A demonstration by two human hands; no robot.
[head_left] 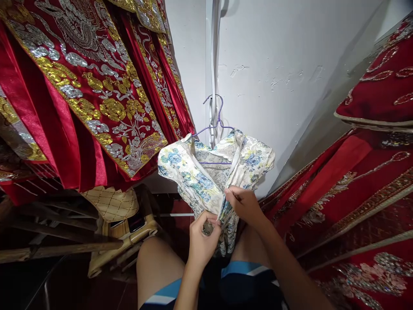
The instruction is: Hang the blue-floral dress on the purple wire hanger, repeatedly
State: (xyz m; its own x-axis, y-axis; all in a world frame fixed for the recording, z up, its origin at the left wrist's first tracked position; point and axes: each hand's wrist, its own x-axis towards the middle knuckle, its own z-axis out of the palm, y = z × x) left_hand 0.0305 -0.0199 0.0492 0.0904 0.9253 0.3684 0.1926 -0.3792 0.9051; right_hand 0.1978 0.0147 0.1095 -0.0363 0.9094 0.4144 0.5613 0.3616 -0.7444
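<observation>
Below the purple hanger (219, 123), my left hand (204, 234) pinches the front edge of the flowered shirt (201, 183) between thumb and fingers; my right hand (241, 201), closer to the hanger, grips the neckline edge. The shirt hangs on the hanger by its shoulders. If I tug too hard, the thin cloth might stretch or a shoulder slip off. Just behind the hanger runs a white strip (213, 64); I can't tell how securely the hook sits, so a downward jerk could unseat it. Left of the hanger, the sequined red skirt (119, 86) might snag a sleeve if the shirt swings.
</observation>
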